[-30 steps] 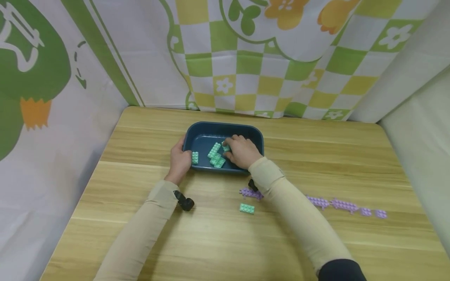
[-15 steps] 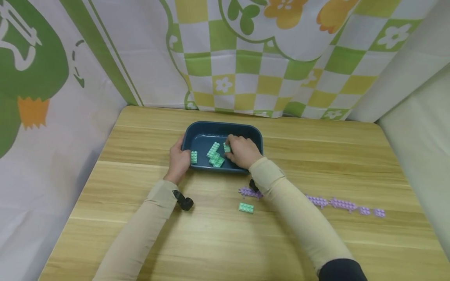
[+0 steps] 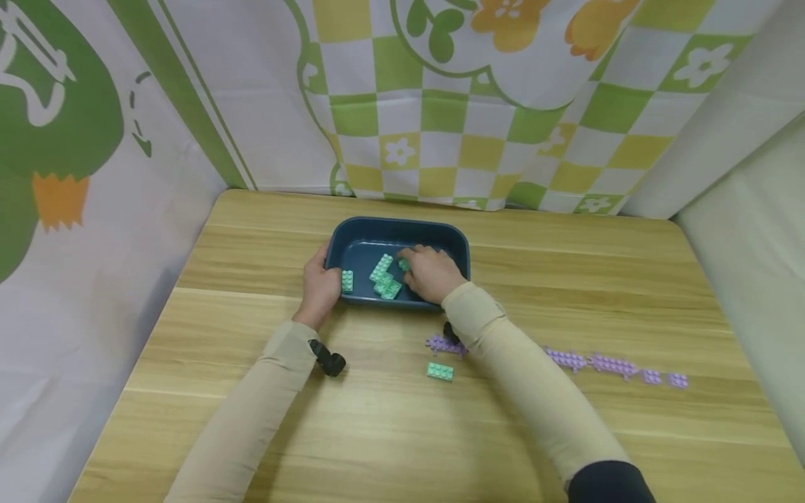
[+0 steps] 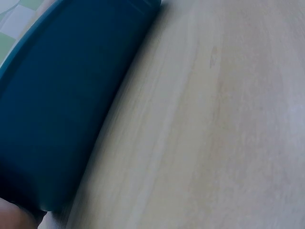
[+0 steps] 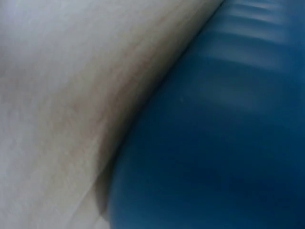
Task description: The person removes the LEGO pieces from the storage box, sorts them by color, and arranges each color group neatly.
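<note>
A dark blue tray (image 3: 402, 223) stands on the table. My left hand (image 3: 321, 288) grips its left end, the thumb over the rim beside a mint-green building brick (image 3: 347, 281). My right hand (image 3: 434, 272) reaches inside from the right and pinches another green building brick (image 3: 404, 265), mostly hidden under the fingers. Several more green bricks (image 3: 383, 277) lie in the middle of the tray. In the left wrist view the tray's outer wall (image 4: 62, 105) fills the left side, with a bit of hand (image 4: 16, 217) at the lower corner. The right wrist view shows only blue tray wall (image 5: 214, 143) and wood.
One loose green brick (image 3: 440, 372) lies in front of the tray. A purple brick piece (image 3: 444, 344) sits partly behind the right wrist. Farther right runs a row of purple bricks (image 3: 613, 366), ending in small square ones (image 3: 678, 381). A patterned curtain (image 3: 440, 140) hangs behind the table.
My right fingers shift slightly over the green brick in the tray, covering more of it than half a second ago. The left hand stays on the tray's end.
</note>
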Demonstrator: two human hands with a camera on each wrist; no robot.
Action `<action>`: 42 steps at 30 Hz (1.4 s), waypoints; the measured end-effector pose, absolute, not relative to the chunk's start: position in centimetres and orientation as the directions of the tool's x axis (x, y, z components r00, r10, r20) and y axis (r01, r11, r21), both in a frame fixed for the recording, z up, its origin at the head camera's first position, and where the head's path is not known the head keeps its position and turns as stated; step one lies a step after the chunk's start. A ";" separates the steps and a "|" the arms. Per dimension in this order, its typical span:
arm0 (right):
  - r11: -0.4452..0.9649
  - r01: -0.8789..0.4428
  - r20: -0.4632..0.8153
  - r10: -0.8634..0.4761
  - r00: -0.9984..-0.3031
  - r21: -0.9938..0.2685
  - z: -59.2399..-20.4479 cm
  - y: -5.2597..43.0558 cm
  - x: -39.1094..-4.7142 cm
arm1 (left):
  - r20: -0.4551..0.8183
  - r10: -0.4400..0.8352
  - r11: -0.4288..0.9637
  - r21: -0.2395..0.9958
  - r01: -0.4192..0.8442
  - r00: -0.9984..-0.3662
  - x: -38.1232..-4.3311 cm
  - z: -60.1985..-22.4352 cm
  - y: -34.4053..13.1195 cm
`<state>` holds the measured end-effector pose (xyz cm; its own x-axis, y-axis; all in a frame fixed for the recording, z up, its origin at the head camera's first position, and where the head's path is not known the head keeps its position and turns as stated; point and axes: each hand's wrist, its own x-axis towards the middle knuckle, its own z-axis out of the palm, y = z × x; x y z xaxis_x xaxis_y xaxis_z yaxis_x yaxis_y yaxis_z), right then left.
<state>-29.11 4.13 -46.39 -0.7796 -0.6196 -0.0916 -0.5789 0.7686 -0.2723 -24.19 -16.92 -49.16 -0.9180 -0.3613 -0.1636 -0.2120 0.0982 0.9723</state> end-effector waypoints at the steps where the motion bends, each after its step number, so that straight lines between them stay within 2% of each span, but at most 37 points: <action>1: 0.768 -0.580 -0.094 -0.621 -0.778 -0.271 -46.3 4.2 -29.1 | -0.163 -0.362 0.097 0.973 -0.211 -0.918 -24.2 -49.1 -16.9; 11: 0.752 -0.603 -0.077 -0.640 -0.764 -0.268 -46.5 4.8 -29.4 | -0.168 -0.360 0.107 0.970 -0.219 -0.918 -24.1 -48.9 -16.9; 29: 0.780 -0.562 -0.092 -0.603 -0.792 -0.277 -46.1 5.8 -29.3 | -0.194 -0.347 0.086 0.968 -0.238 -0.918 -24.1 -48.8 -16.8; 38: 0.735 -0.622 0.016 -0.642 -0.766 -0.270 -44.3 7.9 -27.5 | -0.199 -0.349 0.079 0.968 -0.240 -0.916 -24.2 -49.0 -16.6; 42: 0.707 -0.638 0.081 -0.648 -0.757 -0.305 -43.4 8.8 -26.5 | -0.194 -0.359 0.074 0.969 -0.235 -0.913 -24.2 -49.1 -16.7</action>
